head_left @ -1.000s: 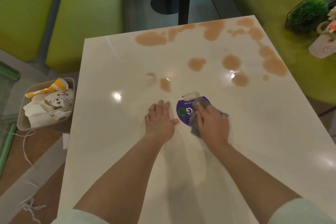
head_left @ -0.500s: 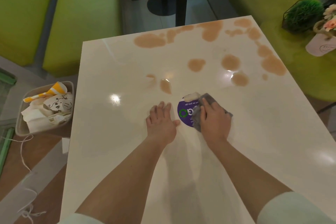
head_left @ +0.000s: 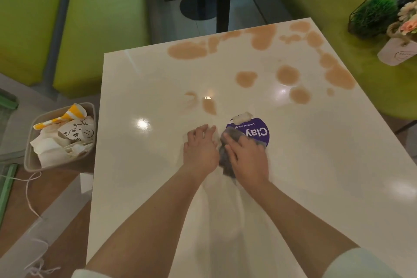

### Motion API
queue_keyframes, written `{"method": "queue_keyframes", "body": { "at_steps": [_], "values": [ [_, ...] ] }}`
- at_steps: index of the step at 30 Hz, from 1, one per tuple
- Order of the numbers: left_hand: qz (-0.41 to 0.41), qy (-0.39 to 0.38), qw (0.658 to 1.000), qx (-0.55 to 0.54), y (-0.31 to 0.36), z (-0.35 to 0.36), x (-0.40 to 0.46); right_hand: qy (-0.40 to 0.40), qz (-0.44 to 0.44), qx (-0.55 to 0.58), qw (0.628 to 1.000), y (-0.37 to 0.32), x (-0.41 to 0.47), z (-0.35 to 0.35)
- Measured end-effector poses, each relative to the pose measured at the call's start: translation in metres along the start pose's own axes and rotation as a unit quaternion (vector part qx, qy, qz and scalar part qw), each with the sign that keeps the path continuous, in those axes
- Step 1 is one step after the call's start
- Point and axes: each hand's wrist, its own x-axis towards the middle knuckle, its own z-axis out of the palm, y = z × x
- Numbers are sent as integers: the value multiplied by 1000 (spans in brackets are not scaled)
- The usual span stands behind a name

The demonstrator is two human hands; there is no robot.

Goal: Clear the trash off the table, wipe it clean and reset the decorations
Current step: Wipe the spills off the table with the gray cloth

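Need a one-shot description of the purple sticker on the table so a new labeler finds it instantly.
Start at the white table with the tan spill blotches along its far side. Near its centre, just beyond the right hand pressing a grey cloth, lies a round purple sticker. It is the table's only dark, lettered patch, with a small pale scrap at its far edge.

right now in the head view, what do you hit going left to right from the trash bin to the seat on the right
trash bin → left hand → grey cloth → right hand → green plant → flower pot
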Motion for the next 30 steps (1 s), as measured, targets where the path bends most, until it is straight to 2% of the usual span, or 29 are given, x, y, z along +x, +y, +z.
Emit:
{"method": "queue_keyframes", "body": {
  "at_steps": [3, 6, 8, 9, 12, 15, 18, 21, 24, 27, 30],
  "values": [
    [44, 15, 998, 32, -7, -3, 0, 9, -37, 4, 999, 13, -21, -3],
    [57, 31, 998, 17, -12, -2, 0, 24, 43, -24, 998, 29, -11, -10],
    [60, 44, 997, 9, -12, -1, -3, 22, 110, -33, 993, 18, 11, -9],
    [60, 51, 997, 6, -12, -1, -3, 20, 115, -31, 993, 6, 18, -6],
    [83, 62, 994, 33, -13, -3, -2, 26, 36, -44, 998, -24, 3, 6],
    [80, 66, 994, 24, -15, -5, 1, 20, -33, -55, 998, -12, -27, 3],
    [66, 65, 996, 8, -12, -5, -1, 24, 23, -83, 996, 14, -19, -2],
    [64, 63, 996, 14, -11, -7, -2, 39, 96, -72, 992, 6, 5, -1],
    [62, 54, 996, 29, -8, -12, 0, 48, 48, -62, 996, -27, 0, 8],
    [54, 49, 997, 38, -6, -12, 2, 27, -16, -66, 997, -15, -14, 5],
    [28, 51, 997, 40, -1, -8, 3, 38, 44, -78, 995, 29, -4, -7]
  ]
}}
